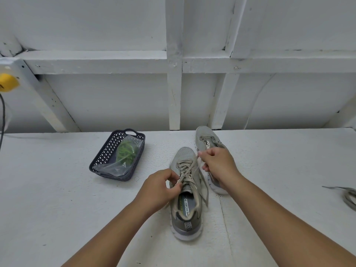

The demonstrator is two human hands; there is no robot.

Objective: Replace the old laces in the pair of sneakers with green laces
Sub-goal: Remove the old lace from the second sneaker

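Observation:
Two grey sneakers stand on the white table. The near sneaker point(185, 205) points away from me and still carries its beige lace point(187, 170). My left hand point(160, 187) pinches that lace at the upper eyelets on the shoe's left side. My right hand point(218, 164) grips a strand of the same lace, pulled up and to the right of the shoe. The far sneaker point(207, 140) lies behind my right hand, partly hidden by it. Green laces point(127, 151) sit in a clear plastic bag inside the basket.
A dark perforated basket point(105, 151) stands to the left of the shoes. A loose grey lace point(348, 197) lies at the table's right edge. A white framed wall runs behind the table. A yellow object point(7, 81) with a black cable is at far left.

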